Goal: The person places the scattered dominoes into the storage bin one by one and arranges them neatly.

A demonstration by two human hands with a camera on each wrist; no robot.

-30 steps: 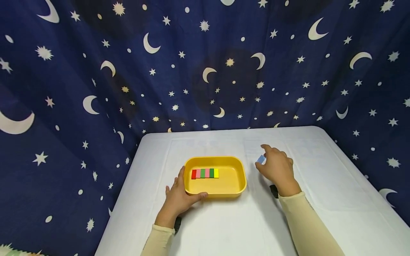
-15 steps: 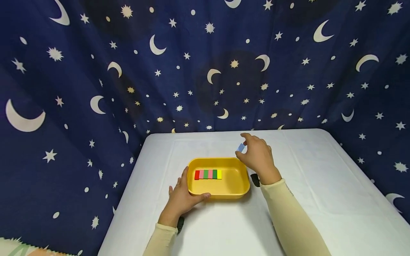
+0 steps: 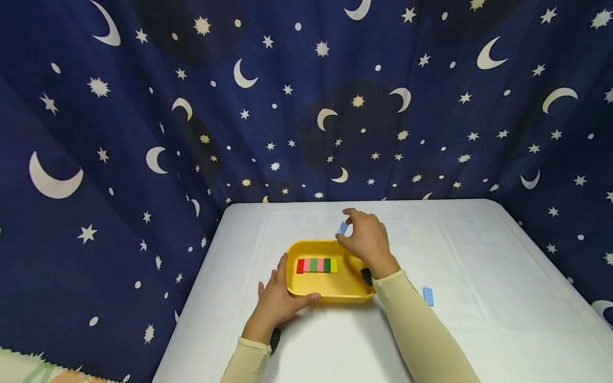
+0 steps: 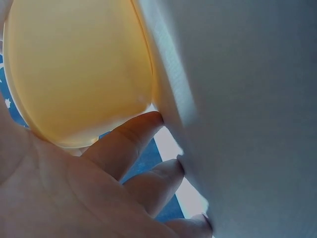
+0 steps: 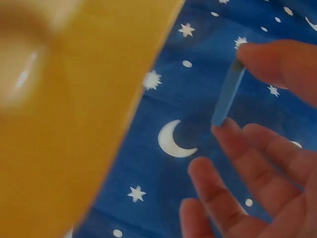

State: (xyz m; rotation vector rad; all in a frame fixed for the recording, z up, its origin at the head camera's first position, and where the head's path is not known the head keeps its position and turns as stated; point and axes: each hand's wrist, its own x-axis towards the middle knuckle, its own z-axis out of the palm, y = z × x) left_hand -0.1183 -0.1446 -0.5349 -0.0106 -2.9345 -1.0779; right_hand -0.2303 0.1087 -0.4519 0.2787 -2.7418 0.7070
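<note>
My left hand spreads around the near left corner of a yellow plastic tray, thumb along the near side and index finger at the left wall. In the left wrist view its other fingers reach down to the table. Inside the tray a row of small flat blocks lies side by side: red, pink, green, pink, dark green, yellow. My right hand pinches a light blue block by its ends between thumb and index finger, just beyond the tray's far rim; the other fingers stay apart from it.
A second light blue block lies on the white tabletop to the right of my right sleeve. Behind and beside the table hangs a dark blue curtain with moons and stars.
My right hand has carried the blue block leftward, from right of the tray to above its far rim. The second blue block has come out from behind the sleeve. My left hand stays at the tray.
</note>
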